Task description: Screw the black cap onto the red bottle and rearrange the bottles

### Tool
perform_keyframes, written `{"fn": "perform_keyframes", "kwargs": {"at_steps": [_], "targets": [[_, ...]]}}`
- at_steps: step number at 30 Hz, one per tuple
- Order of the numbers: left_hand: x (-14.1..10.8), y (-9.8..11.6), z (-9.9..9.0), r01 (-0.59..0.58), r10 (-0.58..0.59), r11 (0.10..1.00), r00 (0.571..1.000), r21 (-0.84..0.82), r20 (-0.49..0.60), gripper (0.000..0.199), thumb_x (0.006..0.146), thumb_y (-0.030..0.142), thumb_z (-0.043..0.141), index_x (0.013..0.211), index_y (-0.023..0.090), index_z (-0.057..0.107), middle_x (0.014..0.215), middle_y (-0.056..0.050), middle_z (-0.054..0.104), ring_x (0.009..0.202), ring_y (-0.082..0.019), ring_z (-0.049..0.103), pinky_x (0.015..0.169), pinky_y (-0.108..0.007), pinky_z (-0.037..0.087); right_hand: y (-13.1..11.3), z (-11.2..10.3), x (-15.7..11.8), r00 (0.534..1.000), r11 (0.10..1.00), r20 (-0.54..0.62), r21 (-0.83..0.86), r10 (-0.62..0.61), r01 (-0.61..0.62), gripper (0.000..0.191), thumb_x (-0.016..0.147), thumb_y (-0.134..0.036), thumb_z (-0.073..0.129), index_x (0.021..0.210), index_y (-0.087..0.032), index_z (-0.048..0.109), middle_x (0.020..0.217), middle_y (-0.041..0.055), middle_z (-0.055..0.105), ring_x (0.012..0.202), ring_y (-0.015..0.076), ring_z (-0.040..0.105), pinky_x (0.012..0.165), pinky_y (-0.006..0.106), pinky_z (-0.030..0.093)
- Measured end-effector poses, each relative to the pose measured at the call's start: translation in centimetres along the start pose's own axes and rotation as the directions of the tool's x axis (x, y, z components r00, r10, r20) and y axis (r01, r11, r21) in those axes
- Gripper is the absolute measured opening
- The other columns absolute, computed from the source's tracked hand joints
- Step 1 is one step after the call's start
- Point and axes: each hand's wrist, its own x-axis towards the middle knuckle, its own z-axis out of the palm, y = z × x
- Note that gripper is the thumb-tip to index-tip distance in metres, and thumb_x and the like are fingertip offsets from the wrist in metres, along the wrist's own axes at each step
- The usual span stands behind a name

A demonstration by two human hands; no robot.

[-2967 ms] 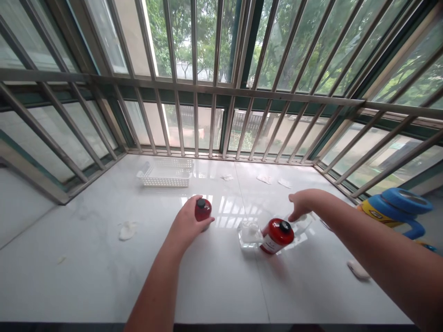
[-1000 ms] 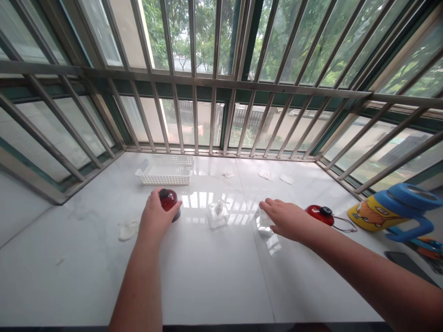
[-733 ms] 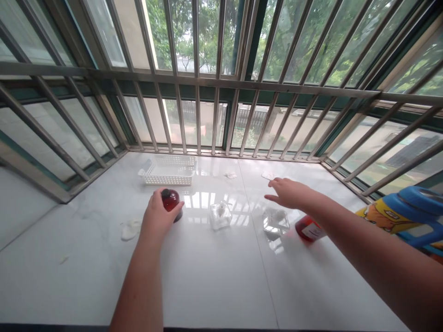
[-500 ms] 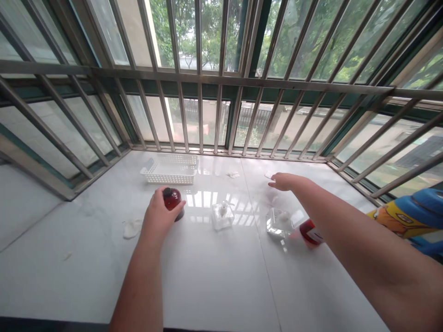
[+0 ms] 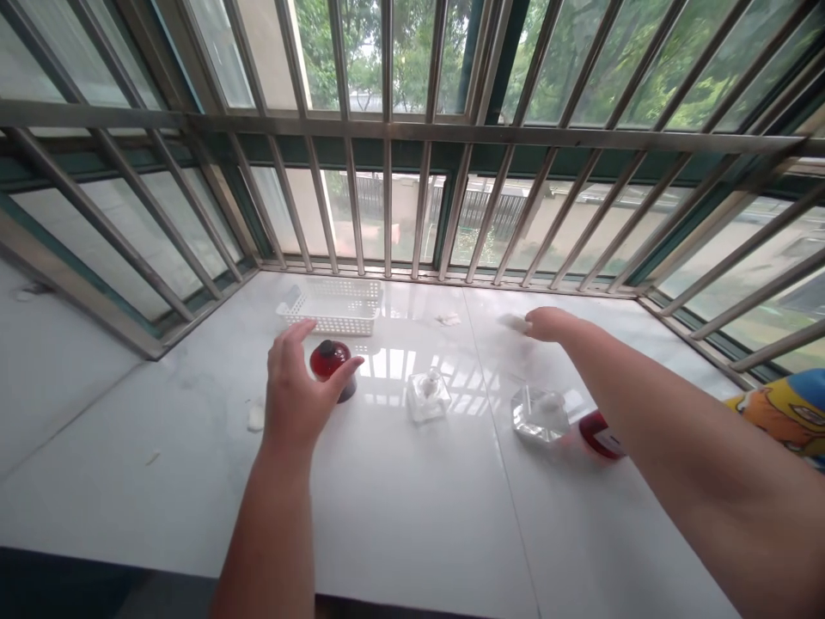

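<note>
My left hand (image 5: pixel 297 383) is open, fingers and thumb spread just left of a round dark-red bottle (image 5: pixel 330 359) with a black cap. The bottle stands upright on the white tiled ledge, and the thumb reaches across its front; whether it touches is unclear. At the back right, my right hand (image 5: pixel 549 325) is closed on a blurred white piece of tissue (image 5: pixel 514 322) low over the ledge. Nearer than that hand, a clear faceted glass bottle (image 5: pixel 539 414) is beside a red bottle (image 5: pixel 601 435), partly hidden by my right forearm.
A small clear square bottle (image 5: pixel 429 395) stands in the middle. Behind my left hand is a white perforated basket (image 5: pixel 332 320). White scraps (image 5: pixel 449 319) lie near the back, another (image 5: pixel 256 417) at left. Metal window bars (image 5: pixel 387 215) enclose the ledge; a blue-and-yellow container (image 5: pixel 783 408) is at right.
My left hand has loosened from the dark-red bottle and spread its fingers. My right hand still has the white tissue, now blurred by motion. The view has shifted slightly.
</note>
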Motion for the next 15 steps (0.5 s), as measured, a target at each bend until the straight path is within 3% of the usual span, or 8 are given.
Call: {"fn": "perform_keyframes", "kwargs": {"at_steps": [2, 4, 6, 9, 12, 15], "targets": [[-0.1, 1.7, -0.4, -0.156, 0.148, 0.985, 0.984, -0.074, -0.102, 0.060, 0.093, 0.052, 0.088, 0.138, 0.022, 0.063, 0.139, -0.015, 0.072, 0.136, -0.036, 0.068, 0.118, -0.057, 0.057, -0.4, -2.0, -0.7, 0.999, 0.999, 0.034, -0.004, 0.033, -0.032, 0.031, 0.107, -0.042, 0.075, 0.124, -0.017, 0.074, 0.123, 0.0085, 0.076, 0.107, 0.0232, 0.075, 0.095, 0.045, 0.065], [-0.6, 3.7, -0.1, -0.218, 0.213, 0.959, 0.976, -0.180, -0.046, 0.049, 0.094, 0.051, 0.089, 0.128, 0.024, 0.067, 0.125, -0.010, 0.077, 0.120, -0.031, 0.076, 0.110, -0.049, 0.062, -1.1, -4.2, -1.8, 0.999, 0.999, 0.005, 0.010, 0.045, -0.045, 0.028, 0.106, -0.043, 0.074, 0.116, -0.017, 0.076, 0.113, 0.0075, 0.078, 0.101, 0.0228, 0.075, 0.091, 0.042, 0.063], [-1.5, 5.3, 1.0, -0.176, 0.233, 0.946, 0.952, -0.272, 0.197, 0.052, 0.092, 0.051, 0.091, 0.131, 0.026, 0.067, 0.125, -0.009, 0.079, 0.120, -0.030, 0.077, 0.110, -0.048, 0.063, -2.3, -6.2, -3.8, 0.997, 0.999, -0.074, 0.041, 0.009, -0.006, 0.020, 0.103, -0.037, 0.074, 0.108, -0.018, 0.080, 0.106, 0.0090, 0.080, 0.100, 0.0258, 0.074, 0.083, 0.036, 0.057], [-3.3, 6.4, 4.0, 0.015, 0.121, 0.970, 0.839, -0.244, 0.531, 0.087, 0.083, 0.045, 0.099, 0.156, 0.029, 0.054, 0.156, -0.014, 0.067, 0.149, -0.038, 0.062, 0.124, -0.055, 0.054, -5.1, -7.8, -8.5, 0.975, 0.995, -0.215, 0.070, -0.056, 0.073, 0.019, 0.102, -0.029, 0.066, 0.108, -0.018, 0.080, 0.107, 0.0123, 0.081, 0.101, 0.0292, 0.072, 0.079, 0.035, 0.049], [-4.8, 6.0, 7.2, 0.135, 0.028, 0.971, 0.753, -0.195, 0.657, 0.084, 0.087, 0.034, 0.093, 0.160, 0.026, 0.052, 0.165, -0.018, 0.059, 0.157, -0.040, 0.053, 0.128, -0.059, 0.049, -8.6, -6.4, -14.7, 0.951, 0.987, -0.292, 0.094, -0.099, 0.131, 0.028, 0.107, -0.025, 0.053, 0.123, -0.018, 0.075, 0.117, 0.0155, 0.079, 0.099, 0.0300, 0.071, 0.081, 0.037, 0.050], [-5.2, 5.4, 8.6, 0.147, 0.019, 0.969, 0.756, -0.198, 0.654, 0.069, 0.090, 0.026, 0.087, 0.153, 0.023, 0.058, 0.157, -0.018, 0.065, 0.152, -0.039, 0.059, 0.128, -0.060, 0.049, -11.7, -2.2, -20.2, 0.954, 0.979, -0.268, 0.114, -0.133, 0.169, 0.042, 0.109, -0.018, 0.043, 0.145, -0.017, 0.064, 0.127, 0.0185, 0.076, 0.106, 0.0321, 0.071, 0.088, 0.040, 0.055]]}}
